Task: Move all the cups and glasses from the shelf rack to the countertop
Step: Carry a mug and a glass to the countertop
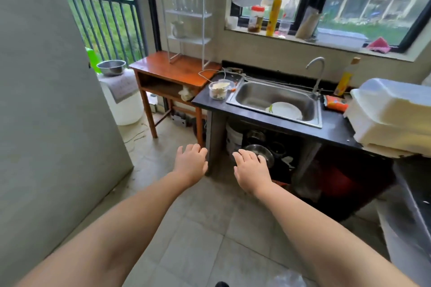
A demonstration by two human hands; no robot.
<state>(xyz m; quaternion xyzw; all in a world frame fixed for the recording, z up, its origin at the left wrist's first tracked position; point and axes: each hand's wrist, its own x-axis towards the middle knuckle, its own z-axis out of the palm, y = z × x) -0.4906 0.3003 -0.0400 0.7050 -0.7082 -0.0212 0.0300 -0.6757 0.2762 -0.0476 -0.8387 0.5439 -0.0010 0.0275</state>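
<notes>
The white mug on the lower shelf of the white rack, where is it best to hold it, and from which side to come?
Probably the mug is best held by its handle, which seems to point left, or around its body. Come from the open front of the shelf rack, since the shelf above leaves little room overhead. The picture is blurred there. Both hands, left and right, are free.

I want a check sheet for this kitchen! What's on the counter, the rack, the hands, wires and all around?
Surface: black countertop with a sink; a white plate lies in it.
Job's things: white rack on the wooden table; clear glasses on its upper shelves, a mug lower down. None moved yet.
Clutter: glass bowl by the sink, white box on the right.
Grippers: left hand and right hand open, holding nothing.
Cables: thin wire from table to countertop.
Surroundings: bottles on the windowsill, balcony railing.
</notes>
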